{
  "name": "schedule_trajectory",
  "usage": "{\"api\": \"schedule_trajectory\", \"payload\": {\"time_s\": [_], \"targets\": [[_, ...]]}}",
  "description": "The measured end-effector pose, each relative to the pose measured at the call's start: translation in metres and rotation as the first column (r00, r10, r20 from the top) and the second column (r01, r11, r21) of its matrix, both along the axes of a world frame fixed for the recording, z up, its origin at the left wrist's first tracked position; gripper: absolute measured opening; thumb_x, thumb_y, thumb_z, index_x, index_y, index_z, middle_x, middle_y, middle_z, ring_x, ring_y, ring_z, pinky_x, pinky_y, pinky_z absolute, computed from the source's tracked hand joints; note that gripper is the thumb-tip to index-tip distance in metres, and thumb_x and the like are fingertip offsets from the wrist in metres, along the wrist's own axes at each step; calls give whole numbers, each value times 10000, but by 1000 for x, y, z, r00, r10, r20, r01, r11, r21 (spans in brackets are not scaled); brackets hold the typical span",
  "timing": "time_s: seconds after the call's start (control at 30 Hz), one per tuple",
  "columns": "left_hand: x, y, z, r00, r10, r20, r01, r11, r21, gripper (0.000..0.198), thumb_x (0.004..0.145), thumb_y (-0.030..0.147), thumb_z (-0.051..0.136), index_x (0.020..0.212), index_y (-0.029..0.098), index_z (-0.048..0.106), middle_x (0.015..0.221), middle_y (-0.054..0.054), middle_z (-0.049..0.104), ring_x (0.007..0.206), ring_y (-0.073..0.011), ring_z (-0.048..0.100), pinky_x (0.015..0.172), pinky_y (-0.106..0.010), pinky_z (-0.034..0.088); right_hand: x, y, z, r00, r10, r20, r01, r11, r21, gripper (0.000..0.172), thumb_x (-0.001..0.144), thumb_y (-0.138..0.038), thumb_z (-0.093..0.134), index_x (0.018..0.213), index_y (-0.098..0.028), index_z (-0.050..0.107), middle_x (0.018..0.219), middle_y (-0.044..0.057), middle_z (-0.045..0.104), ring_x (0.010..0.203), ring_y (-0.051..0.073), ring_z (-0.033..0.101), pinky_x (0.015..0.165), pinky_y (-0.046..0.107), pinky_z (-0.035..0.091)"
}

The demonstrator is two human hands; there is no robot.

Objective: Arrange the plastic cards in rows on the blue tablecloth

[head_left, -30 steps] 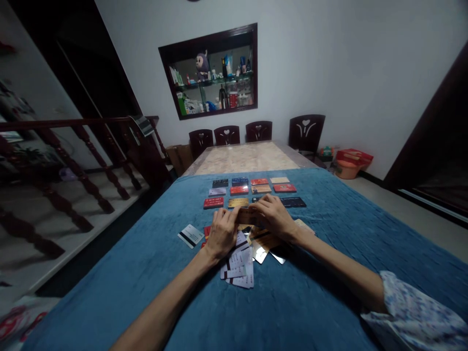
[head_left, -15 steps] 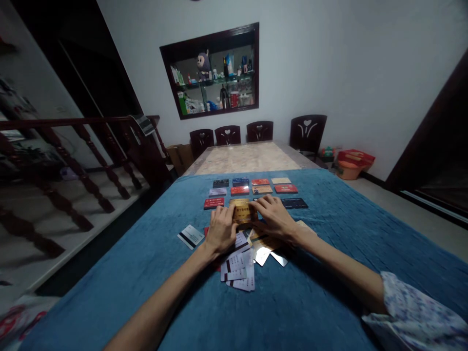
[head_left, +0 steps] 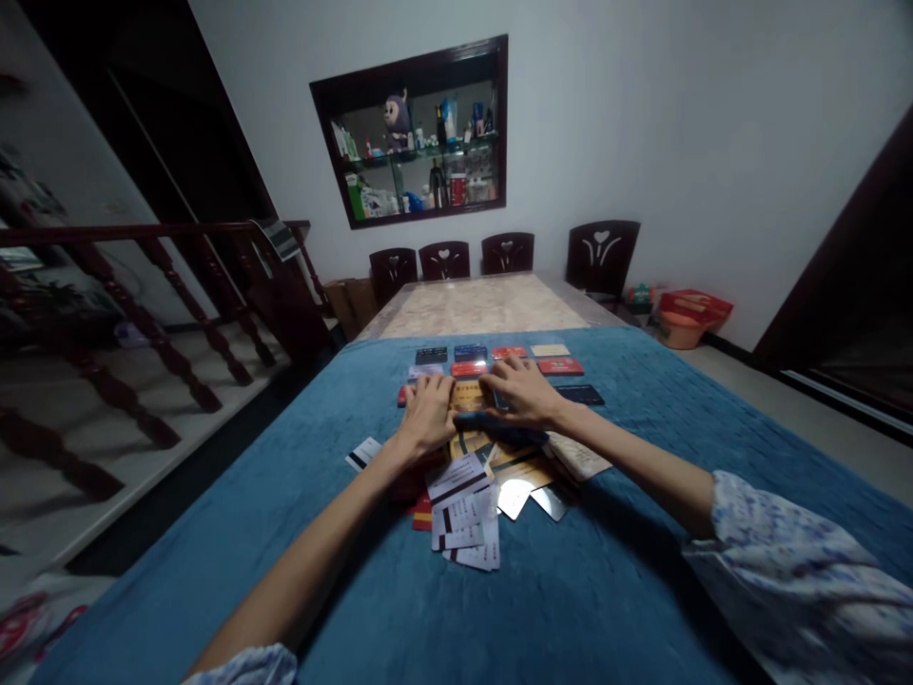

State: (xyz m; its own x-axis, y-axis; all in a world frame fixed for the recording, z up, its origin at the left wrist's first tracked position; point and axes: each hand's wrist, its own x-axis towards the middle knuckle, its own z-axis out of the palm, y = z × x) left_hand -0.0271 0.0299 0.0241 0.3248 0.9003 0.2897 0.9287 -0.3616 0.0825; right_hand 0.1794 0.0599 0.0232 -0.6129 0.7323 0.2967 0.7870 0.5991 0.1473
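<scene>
Between my hands is a gold card (head_left: 469, 393), perhaps a small stack of them, lying in the front row of sorted cards. My left hand (head_left: 428, 411) grips its left edge, and the fingers of my right hand (head_left: 524, 392) press its right edge. Nearer me spreads a loose pile: white cards with dark stripes (head_left: 463, 518), gold cards (head_left: 524, 468) and a red card (head_left: 422, 514). A single white striped card (head_left: 363, 453) lies to the left, partly behind my left forearm. Both hands hide parts of the front row.
Beyond my hands are rows of card stacks, among them a black one (head_left: 431, 355), a blue one (head_left: 471, 353) and a red one (head_left: 560, 366). A dark stack (head_left: 579, 394) lies right of my right hand. A blue cloth (head_left: 300, 495) covers this end of the table; chairs (head_left: 508, 253) stand behind it.
Both hands have moved forward, away from me, with the gold card between them. It now sits in line with the front row. The loose pile near me is more exposed.
</scene>
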Motion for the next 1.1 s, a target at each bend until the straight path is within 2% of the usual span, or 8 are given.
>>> {"api": "schedule_trajectory", "payload": {"time_s": [0.2,0.53,0.7,0.97,1.1], "targets": [[-7,28,-1,999,5,-37,-6,1000,-27,393,820,205,577,1211,209,531,1293,-108,552,1200,-317,408,942,-471,341,-9,19,15,998,-27,61,31,997,-77,336,880,-481,562,1060,-211,649,1188,155,577,1117,323,418,877,434,339],[-5,51,-8,992,8,-123,-30,985,-171,369,828,196,529,1196,206,544,1304,-121,538,1244,-335,386,982,-532,338,-15,50,4,989,-68,132,99,965,-242,414,858,-542,580,1127,-239,664,1214,152,615,1193,378,443,921,564,389],[-3,57,-9,987,0,-160,-35,975,-218,297,833,186,506,1123,199,570,1274,-132,553,1245,-345,388,974,-541,342,-18,56,2,986,-75,147,116,950,-291,366,831,-501,611,1099,-261,681,1206,114,649,1230,384,446,969,618,352],[-2,66,-16,986,-27,-166,-18,964,-266,238,820,188,510,1041,186,599,1233,-133,581,1211,-350,397,944,-530,360,-22,56,2,978,-95,187,155,929,-336,385,811,-455,623,1120,-238,698,1203,134,671,1236,395,450,968,630,358],[-3,70,-19,986,-33,-163,-10,965,-260,220,816,185,511,1014,189,608,1211,-129,594,1195,-346,408,931,-525,366,-25,55,5,978,-90,187,152,923,-352,337,789,-388,633,1073,-230,722,1164,131,690,1233,385,460,978,604,361]]}}
